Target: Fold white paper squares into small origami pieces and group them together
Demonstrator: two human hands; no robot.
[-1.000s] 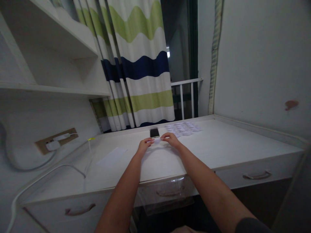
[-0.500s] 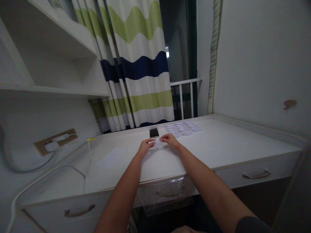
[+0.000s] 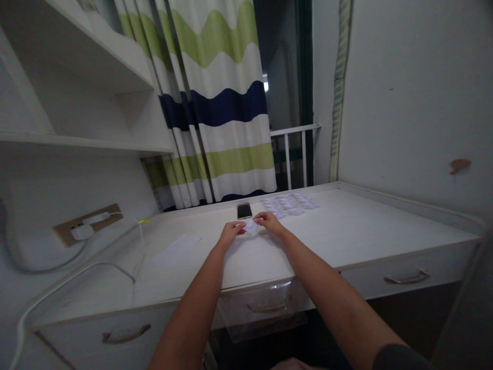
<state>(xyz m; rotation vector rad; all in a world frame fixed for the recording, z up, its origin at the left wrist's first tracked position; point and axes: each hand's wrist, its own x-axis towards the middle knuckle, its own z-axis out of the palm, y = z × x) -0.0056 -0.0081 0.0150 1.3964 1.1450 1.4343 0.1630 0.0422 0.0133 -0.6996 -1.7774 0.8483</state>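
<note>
Between my hands, just above the white desk, is a small piece of white paper (image 3: 250, 227). My left hand (image 3: 232, 232) pinches its left side between thumb and fingers. At the paper's right edge, my right hand (image 3: 268, 221) is closed on it in a pinch. The paper looks folded, but its exact shape is too small to make out. A phone (image 3: 244, 210) with a dark screen lies just beyond the hands. Several folded white paper pieces (image 3: 290, 204) lie in rows behind my right hand.
Flat white paper sheets (image 3: 177, 248) lie on the desk (image 3: 346, 226) to the left. A white cable (image 3: 77, 275) crosses the desk's left end near a wall socket (image 3: 88, 224). A curtain (image 3: 231, 108) hangs behind the desk, with a shelf (image 3: 84, 141) overhead at left.
My left fingers have shifted slightly and curled more around the paper's left side. The paper's outline has changed a little; my right hand stays nearly in place.
</note>
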